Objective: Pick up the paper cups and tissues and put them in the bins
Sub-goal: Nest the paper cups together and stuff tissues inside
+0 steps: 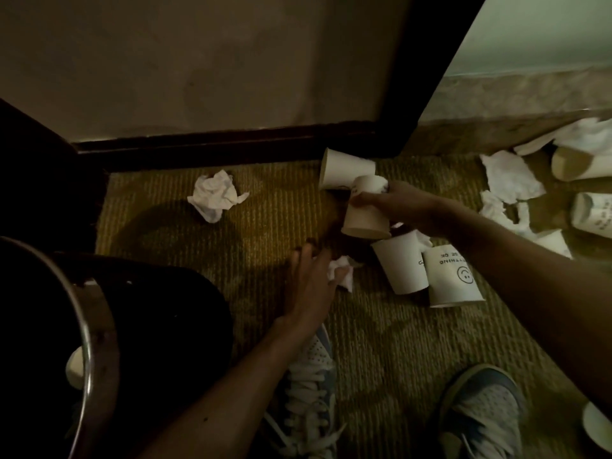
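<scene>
Now right hand [404, 207] grips white paper cup [364, 221]; left hand [311, 283] — fingers straight — touches crumpled tissue [342, 273].

Ribbed olive carpet [172, 233] covers the floor. On it lie a crumpled tissue [217, 198] near the wall and two paper cups [452, 279] tipped side by side, with more tissues [510, 175] and cups [579, 165] scattered right, and a dark bin [99, 309] at left.

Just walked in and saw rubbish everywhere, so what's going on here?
A person is clearing litter off the ribbed carpet. Their right hand grips a white paper cup. Their left hand is open beside a small crumpled white tissue. More cups and tissues lie around, and a dark round bin with a metal rim stands at the left.
</scene>
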A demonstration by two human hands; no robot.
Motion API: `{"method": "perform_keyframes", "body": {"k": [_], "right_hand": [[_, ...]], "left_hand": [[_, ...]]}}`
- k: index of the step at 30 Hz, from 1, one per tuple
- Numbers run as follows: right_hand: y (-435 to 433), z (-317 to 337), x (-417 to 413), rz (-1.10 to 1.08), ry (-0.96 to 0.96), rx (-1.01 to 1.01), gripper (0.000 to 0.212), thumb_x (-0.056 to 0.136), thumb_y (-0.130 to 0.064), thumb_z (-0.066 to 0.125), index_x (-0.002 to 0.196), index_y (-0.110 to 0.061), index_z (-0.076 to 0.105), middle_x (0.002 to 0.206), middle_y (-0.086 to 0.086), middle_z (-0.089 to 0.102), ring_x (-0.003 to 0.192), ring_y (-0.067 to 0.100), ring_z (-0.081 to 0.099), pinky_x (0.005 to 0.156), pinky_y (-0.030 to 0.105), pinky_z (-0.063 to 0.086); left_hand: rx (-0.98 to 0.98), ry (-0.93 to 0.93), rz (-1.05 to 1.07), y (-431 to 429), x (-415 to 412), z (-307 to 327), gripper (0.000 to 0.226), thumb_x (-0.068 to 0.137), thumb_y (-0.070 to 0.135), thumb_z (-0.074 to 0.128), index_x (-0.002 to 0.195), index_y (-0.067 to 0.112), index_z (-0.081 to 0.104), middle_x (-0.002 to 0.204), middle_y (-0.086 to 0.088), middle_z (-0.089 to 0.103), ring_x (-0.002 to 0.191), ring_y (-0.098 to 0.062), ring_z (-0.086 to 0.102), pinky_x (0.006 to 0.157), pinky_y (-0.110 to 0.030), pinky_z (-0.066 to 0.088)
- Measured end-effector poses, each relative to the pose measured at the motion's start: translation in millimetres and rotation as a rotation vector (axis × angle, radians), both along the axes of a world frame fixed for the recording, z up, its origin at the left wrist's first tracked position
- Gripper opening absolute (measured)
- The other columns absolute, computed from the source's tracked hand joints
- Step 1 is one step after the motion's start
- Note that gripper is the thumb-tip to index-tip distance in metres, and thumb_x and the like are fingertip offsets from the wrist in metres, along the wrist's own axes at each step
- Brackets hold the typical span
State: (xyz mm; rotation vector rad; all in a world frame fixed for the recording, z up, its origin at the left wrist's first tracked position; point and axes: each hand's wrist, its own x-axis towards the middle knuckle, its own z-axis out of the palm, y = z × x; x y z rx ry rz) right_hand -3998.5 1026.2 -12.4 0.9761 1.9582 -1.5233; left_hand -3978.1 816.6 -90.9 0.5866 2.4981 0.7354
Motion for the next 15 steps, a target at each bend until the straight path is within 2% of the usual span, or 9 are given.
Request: {"method": "perform_keyframes", "body": {"k": [3, 6, 9, 11, 12, 14, 15], "right_hand": [[24.6, 16.3, 2.8, -0.05, 0.095, -0.086, 0.049, 0.088, -0.056, 0.059, 0.123, -0.024, 0.049, 0.113, 0.008, 0.065, 0.097, 0.025, 0.068, 0.069, 0.034, 0.055], [56.2, 33.2, 8.2, -0.188, 0.17, -0.124, 0.049, 0.085, -0.06, 0.058, 0.12, -0.026, 0.051, 0.109, 0.013, 0.067, 0.087, 0.024, 0.074, 0.066, 0.035, 0.058], [80.1, 36.3, 19.6, -0.28, 0.176, -0.115, 0.036, 0.084, -0.057, 0.062, 0.104, -0.028, 0.051, 0.097, 0.012, 0.071, 0.077, 0.02, 0.074, 0.066, 0.039, 0.061], [88.6, 30.6, 28.7, -0.331, 0.14, -0.092, 0.036, 0.085, -0.055, 0.063, 0.1, -0.025, 0.051, 0.082, 0.008, 0.075, 0.072, 0.019, 0.074, 0.073, 0.044, 0.059], [90.9, 26.5, 32.8, -0.361, 0.112, -0.089, 0.037, 0.085, -0.054, 0.063, 0.101, -0.022, 0.051, 0.08, 0.008, 0.075, 0.071, 0.019, 0.074, 0.074, 0.044, 0.058], [94.4, 18.6, 42.5, -0.401, 0.068, -0.114, 0.039, 0.085, -0.053, 0.063, 0.107, -0.022, 0.05, 0.091, 0.011, 0.072, 0.077, 0.022, 0.073, 0.073, 0.046, 0.058], [95.9, 15.5, 47.1, -0.404, 0.056, -0.126, 0.038, 0.086, -0.052, 0.062, 0.108, -0.024, 0.05, 0.097, 0.011, 0.069, 0.081, 0.023, 0.073, 0.071, 0.045, 0.059]], "left_hand": [[0.208, -0.046, 0.155, -1.2, -3.4, 7.3, 0.024, 0.099, 0.034, 0.056, 0.082, 0.017, 0.06, 0.085, 0.004, 0.055, 0.079, -0.009, 0.053, 0.069, -0.026, 0.037], [0.322, -0.087, 0.338, 8.3, -11.7, 23.0, 0.029, 0.097, 0.024, 0.06, 0.07, 0.029, 0.051, 0.067, 0.01, 0.051, 0.06, 0.001, 0.049, 0.053, -0.01, 0.036], [0.377, -0.071, 0.303, 33.0, -19.0, 44.3, 0.021, 0.095, 0.019, 0.061, 0.08, 0.03, 0.052, 0.075, 0.011, 0.055, 0.065, 0.004, 0.053, 0.052, -0.009, 0.041], [0.438, -0.104, 0.204, 51.8, -24.0, 59.6, 0.013, 0.096, 0.019, 0.059, 0.103, 0.03, 0.054, 0.091, 0.012, 0.058, 0.078, 0.004, 0.058, 0.056, -0.011, 0.047], [0.456, -0.092, 0.135, 61.1, -27.7, 65.0, 0.022, 0.097, 0.018, 0.057, 0.116, 0.028, 0.054, 0.099, 0.013, 0.058, 0.082, 0.006, 0.058, 0.059, -0.009, 0.048], [0.421, -0.042, -0.017, 81.4, -34.6, 71.1, 0.029, 0.098, 0.012, 0.054, 0.126, 0.023, 0.056, 0.115, 0.007, 0.06, 0.092, 0.006, 0.055, 0.067, -0.003, 0.044], [0.363, -0.022, -0.085, 91.9, -37.3, 72.3, 0.03, 0.098, 0.011, 0.053, 0.126, 0.021, 0.058, 0.122, 0.001, 0.059, 0.101, 0.002, 0.052, 0.07, -0.004, 0.042]]}}
